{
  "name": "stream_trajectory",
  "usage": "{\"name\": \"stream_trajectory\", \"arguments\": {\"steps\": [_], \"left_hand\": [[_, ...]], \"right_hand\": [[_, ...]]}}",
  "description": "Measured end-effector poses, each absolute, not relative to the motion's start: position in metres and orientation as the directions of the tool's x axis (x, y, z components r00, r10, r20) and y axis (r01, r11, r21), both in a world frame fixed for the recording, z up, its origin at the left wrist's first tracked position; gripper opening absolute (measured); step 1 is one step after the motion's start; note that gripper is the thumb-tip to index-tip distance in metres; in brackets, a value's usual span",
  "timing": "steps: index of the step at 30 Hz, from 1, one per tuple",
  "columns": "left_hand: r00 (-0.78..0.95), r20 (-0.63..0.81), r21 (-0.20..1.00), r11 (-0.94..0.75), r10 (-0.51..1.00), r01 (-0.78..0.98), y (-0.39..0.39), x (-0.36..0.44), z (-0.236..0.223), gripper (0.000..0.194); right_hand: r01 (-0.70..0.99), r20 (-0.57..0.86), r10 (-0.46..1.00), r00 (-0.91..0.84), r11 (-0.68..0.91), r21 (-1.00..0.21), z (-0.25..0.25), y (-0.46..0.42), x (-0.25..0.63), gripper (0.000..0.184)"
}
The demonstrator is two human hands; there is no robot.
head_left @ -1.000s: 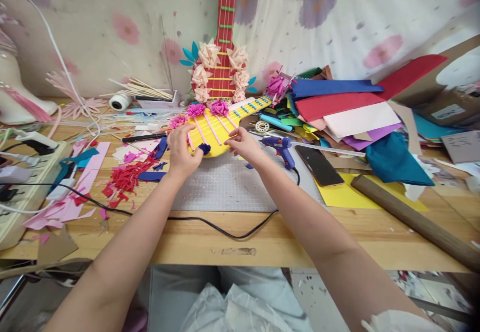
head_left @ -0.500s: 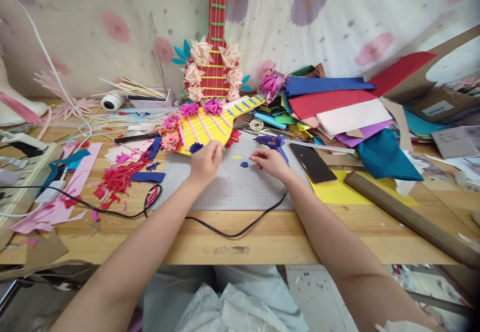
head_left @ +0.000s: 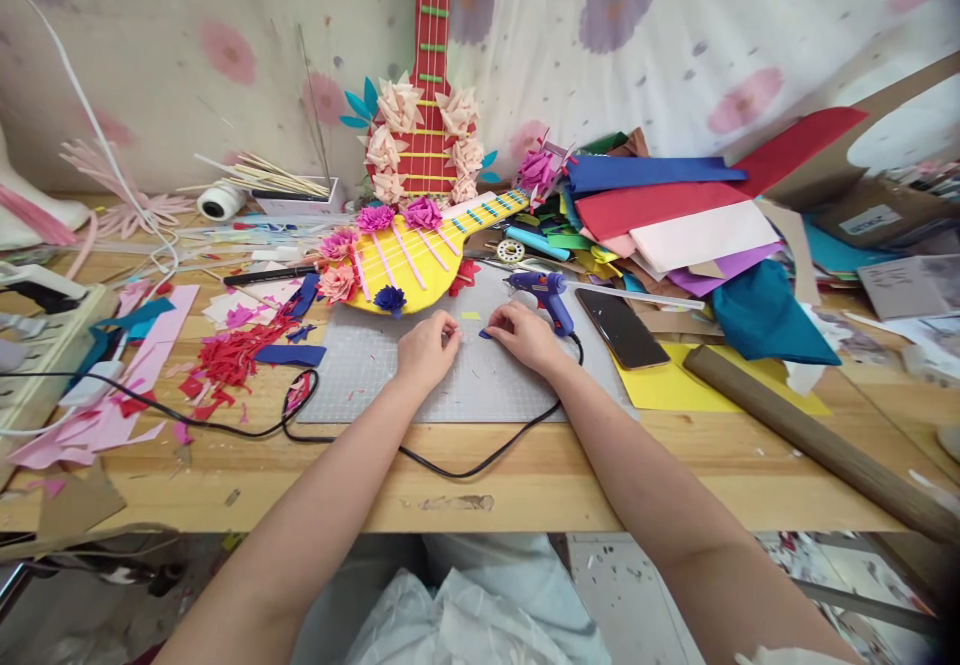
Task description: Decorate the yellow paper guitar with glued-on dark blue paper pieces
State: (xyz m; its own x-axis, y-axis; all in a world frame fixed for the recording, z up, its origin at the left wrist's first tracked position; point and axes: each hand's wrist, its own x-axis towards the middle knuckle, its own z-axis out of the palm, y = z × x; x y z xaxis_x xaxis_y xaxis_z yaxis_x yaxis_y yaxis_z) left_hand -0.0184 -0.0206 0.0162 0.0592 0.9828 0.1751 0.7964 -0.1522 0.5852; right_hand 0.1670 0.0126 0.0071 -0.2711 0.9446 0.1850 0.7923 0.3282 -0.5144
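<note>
Over the grey cutting mat (head_left: 367,375), my left hand (head_left: 430,347) is closed, its thumb and fingers pressed together; what they hold, if anything, is too small to make out. My right hand (head_left: 526,338) pinches at a small dark blue paper piece (head_left: 484,334) on the mat, its fingertips partly covering it. Just beyond the hands lies a yellow paper pipa-like instrument (head_left: 420,270) with pink strips and paper flowers. A dark blue paper flower (head_left: 390,299) sits on its lower edge. Close behind my right hand rests a blue glue gun (head_left: 546,290).
A red paper guitar (head_left: 429,160) with pale flowers stands at the back. Red paper scraps (head_left: 238,353) lie left, and a phone (head_left: 624,327) and a brown roll (head_left: 810,435) lie right. Stacked coloured sheets (head_left: 667,207) fill the back right. A black cord (head_left: 465,471) crosses the front.
My left hand has come away from the yellow instrument's lower edge toward me, uncovering the dark blue flower. My right hand has moved left and down onto the small blue paper piece.
</note>
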Motion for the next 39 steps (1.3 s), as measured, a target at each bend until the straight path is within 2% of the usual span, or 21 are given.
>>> {"name": "stream_trajectory", "arguments": {"steps": [9,13,17,20,24,27,33,39], "left_hand": [[0.066,0.284,0.658,-0.244,0.957,0.712,-0.019,-0.017,0.010,0.019],[0.046,0.245,0.800,-0.229,0.968,0.555,-0.016,-0.011,0.004,0.029],[0.031,0.151,0.931,-0.153,0.988,0.330,-0.009,-0.010,-0.002,0.024],[0.019,0.096,0.975,-0.098,0.995,0.201,-0.005,-0.012,-0.002,0.016],[-0.020,-0.015,0.997,0.016,1.000,0.072,-0.005,-0.011,0.003,0.017],[-0.020,-0.061,0.998,0.062,0.998,0.026,-0.005,-0.009,0.006,0.015],[-0.054,-0.100,0.995,0.100,0.994,-0.009,-0.006,-0.009,0.012,0.014],[-0.087,-0.050,0.999,0.052,0.995,0.017,-0.005,-0.010,0.009,0.013]], "right_hand": [[0.601,0.162,0.964,-0.212,0.260,-0.756,0.006,0.016,0.161,0.012],[0.463,0.155,0.960,-0.235,0.250,-0.850,0.006,0.017,0.150,0.014],[0.401,0.165,0.944,-0.286,0.274,-0.874,0.006,0.014,0.142,0.015],[0.310,0.171,0.948,-0.268,0.253,-0.916,0.005,0.013,0.140,0.018],[0.192,0.138,0.959,-0.246,0.187,-0.963,0.003,0.014,0.138,0.027],[0.183,0.135,0.956,-0.259,0.186,-0.965,0.001,0.013,0.136,0.031],[0.209,0.152,0.957,-0.249,0.206,-0.956,-0.001,0.013,0.135,0.024],[0.221,0.143,0.955,-0.258,0.203,-0.954,0.000,0.013,0.132,0.021]]}}
